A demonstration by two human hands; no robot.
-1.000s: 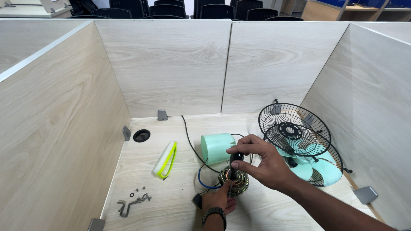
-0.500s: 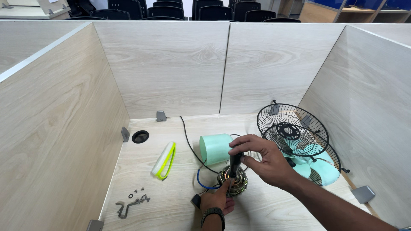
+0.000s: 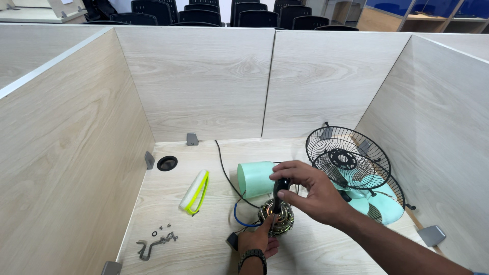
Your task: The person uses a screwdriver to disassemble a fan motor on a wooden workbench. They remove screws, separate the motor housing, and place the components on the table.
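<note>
My right hand grips the black handle of a screwdriver held upright, its tip down on a fan motor with copper windings. My left hand, with a watch on the wrist, holds the motor from the near side on the desk. A mint green motor housing lies just behind the motor. Blue and black wires loop out from the motor's left side.
Black wire fan grilles and mint blades lean at the right wall. A white and yellow-green tool lies left of centre. Small screws and a metal bracket sit at front left. Wooden partition walls enclose the desk; a cable hole is at left.
The view has shifted slightly. Both hands stay on the motor and screwdriver, with the right hand's grip turned a little.
</note>
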